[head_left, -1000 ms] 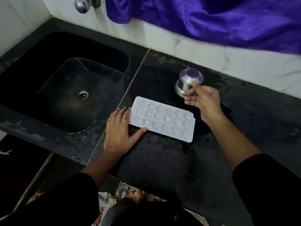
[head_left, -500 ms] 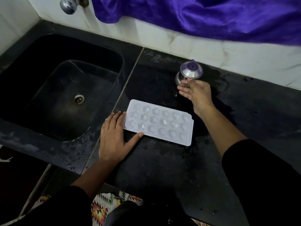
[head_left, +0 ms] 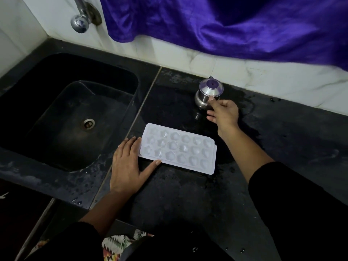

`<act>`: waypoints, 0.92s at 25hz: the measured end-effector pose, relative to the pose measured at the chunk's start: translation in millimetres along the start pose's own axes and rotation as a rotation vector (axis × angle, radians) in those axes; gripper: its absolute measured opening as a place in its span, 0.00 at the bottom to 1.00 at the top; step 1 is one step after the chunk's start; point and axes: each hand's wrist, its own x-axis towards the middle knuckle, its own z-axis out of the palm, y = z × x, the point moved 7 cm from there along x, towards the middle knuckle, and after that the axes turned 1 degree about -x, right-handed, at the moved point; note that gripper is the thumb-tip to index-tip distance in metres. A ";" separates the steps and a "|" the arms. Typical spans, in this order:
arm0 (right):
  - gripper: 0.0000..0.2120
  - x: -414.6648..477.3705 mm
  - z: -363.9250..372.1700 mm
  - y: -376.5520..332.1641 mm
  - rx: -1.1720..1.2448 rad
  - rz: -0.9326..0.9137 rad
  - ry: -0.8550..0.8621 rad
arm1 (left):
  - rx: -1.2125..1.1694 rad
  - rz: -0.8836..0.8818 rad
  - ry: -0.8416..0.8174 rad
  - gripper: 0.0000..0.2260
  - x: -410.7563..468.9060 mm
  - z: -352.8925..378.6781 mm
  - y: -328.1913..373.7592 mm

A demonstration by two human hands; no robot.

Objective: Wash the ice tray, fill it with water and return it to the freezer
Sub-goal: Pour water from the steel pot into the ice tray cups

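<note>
The ice tray (head_left: pixel 178 148) lies flat on the wet counter (head_left: pixel 188 194), just to the right of the sink (head_left: pixel 105 95). My left hand (head_left: pixel 128 166) rests flat beside it. The fingers (head_left: pixel 131 146) are straight against its short edge and the thumb lies along the near edge, so this hand grips nothing. My right hand (head_left: pixel 224 115) is at the steel pot (head_left: pixel 207 91), which stands behind the tray. Its fingers are loosely stretched and only one tip touches the pot's neck, I think without holding it.

I judge this is the filling step, probably near its end. If the cells are full, the next move calls for both hands at the tray's ends and a slow, level lift.

I cannot tell for sure whether the cells hold water; they only shine. The freezer is not in view, the tap (head_left: pixel 80 23) is cut off at the top, and my right thumb is hidden.
</note>
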 end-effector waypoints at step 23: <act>0.06 -125.0 -62.0 73.3 -0.470 0.098 -0.181 | -0.117 0.001 -0.002 0.38 -1.0 -0.3 -5.2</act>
